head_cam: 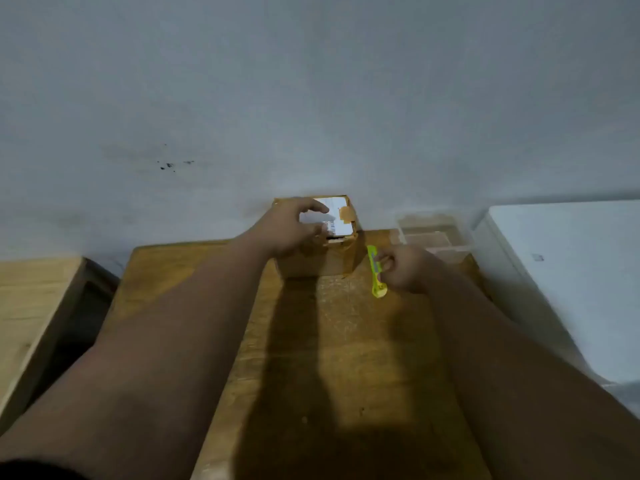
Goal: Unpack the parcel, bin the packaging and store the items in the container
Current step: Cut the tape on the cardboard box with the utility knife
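Parcel (317,237) — a small brown cardboard box with a white label and tan tape across its top — sits at the far edge of the wooden tabletop (346,358), against the wall. Left hand (294,226) rests on its top, fingers (317,204) spread, likely to steady it for cutting. Right hand (405,268) pinches a yellow-green plastic cutter (375,271) just beside the box. Clear plastic container (436,233) waits near, to the right, seemingly empty — the seal looks uncut
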